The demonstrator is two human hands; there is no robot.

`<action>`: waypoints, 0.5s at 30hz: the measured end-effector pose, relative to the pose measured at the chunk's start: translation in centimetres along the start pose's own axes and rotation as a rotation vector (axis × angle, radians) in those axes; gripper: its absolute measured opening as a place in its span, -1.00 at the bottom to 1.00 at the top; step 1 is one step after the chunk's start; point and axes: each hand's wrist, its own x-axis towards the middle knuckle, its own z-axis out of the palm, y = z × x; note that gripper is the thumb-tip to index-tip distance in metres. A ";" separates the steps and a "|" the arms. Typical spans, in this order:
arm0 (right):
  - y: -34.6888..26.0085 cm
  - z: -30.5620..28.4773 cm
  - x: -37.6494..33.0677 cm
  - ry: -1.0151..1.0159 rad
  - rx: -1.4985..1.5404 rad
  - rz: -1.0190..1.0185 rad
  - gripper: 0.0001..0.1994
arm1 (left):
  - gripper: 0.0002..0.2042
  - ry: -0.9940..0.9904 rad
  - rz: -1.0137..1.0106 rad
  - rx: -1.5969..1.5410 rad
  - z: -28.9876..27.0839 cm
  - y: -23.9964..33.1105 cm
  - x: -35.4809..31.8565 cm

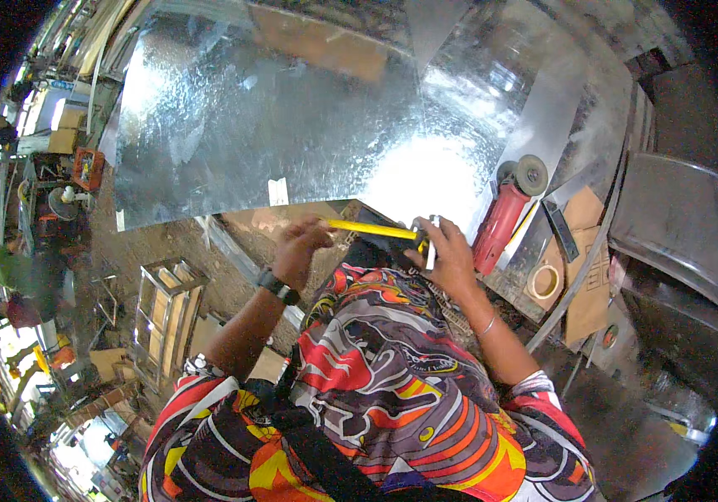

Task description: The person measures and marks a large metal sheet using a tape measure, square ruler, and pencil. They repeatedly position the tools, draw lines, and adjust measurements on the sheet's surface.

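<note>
A yellow tape measure point(371, 228) is stretched between my two hands, just off the near edge of the shiny sheet metal point(283, 109). My left hand point(298, 249) pinches the free end of its blade. In my right hand point(452, 259) is the tape's case, along with a small pale strip that I cannot make out fully; the fingers partly cover both. To the right of that hand lies a red angle grinder point(501, 219) with its disc pointing away from me. Two bits of whitish tape point(278, 192) stick to the sheet's near edge.
Right of the grinder are a roll of tape point(544, 282), cardboard point(589, 293) and a dark narrow bar point(561, 230). A metal frame point(166, 314) stands on the floor at left, near an orange crate point(88, 168). Bent sheet metal point(672, 226) sits at far right.
</note>
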 end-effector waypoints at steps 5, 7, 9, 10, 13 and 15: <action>-3.9 2.4 -1.7 0.111 0.148 0.009 -0.25 | -0.79 -0.317 0.203 0.206 7.2 0.4 -3.9; -4.6 3.0 -2.9 0.170 0.181 0.031 -0.26 | -0.77 -0.433 0.010 0.199 6.9 -1.2 -2.8; -5.5 3.0 -3.9 0.221 0.207 0.081 -0.27 | -0.72 -0.632 0.156 0.543 6.4 -1.3 -1.7; -5.7 2.6 -4.1 0.252 0.215 0.119 -0.28 | -0.67 -0.667 0.527 0.865 6.7 -0.5 -1.4; -4.1 2.1 -6.3 0.338 0.154 0.264 -0.31 | -0.62 -0.470 -0.017 0.855 8.4 1.8 -1.9; -3.0 1.8 -7.5 0.405 0.095 0.336 -0.33 | -0.62 -0.501 -0.046 0.835 7.5 2.4 -1.2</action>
